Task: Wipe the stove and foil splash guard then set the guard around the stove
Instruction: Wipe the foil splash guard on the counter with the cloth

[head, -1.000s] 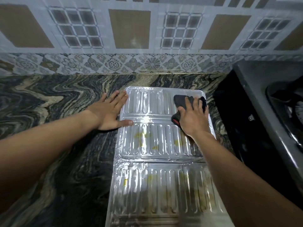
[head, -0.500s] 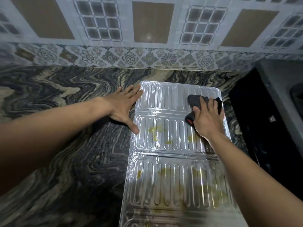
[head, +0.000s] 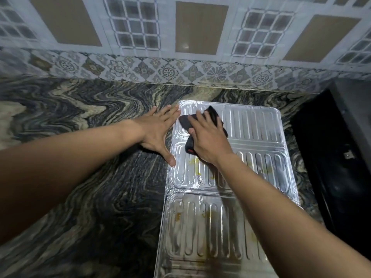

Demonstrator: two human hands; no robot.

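While the foil splash guard [head: 251, 177] lies flat on the counter [head: 80, 197], its near panels stained yellow, the right grip [head: 208, 141] presses a dark cloth [head: 213, 116] onto its far panel at 11 o'clock, fingers fairly straight. At the guard's 9 o'clock the left grip [head: 158, 131] lies spread flat, thumb touching the edge. The stove [head: 331, 167] sits at 3 o'clock.

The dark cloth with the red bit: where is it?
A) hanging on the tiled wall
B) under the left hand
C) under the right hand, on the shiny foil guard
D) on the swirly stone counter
C: the dark cloth with a red tag lies under the right hand, pressed on the ribbed silver foil splash guard; the left hand holds nothing.
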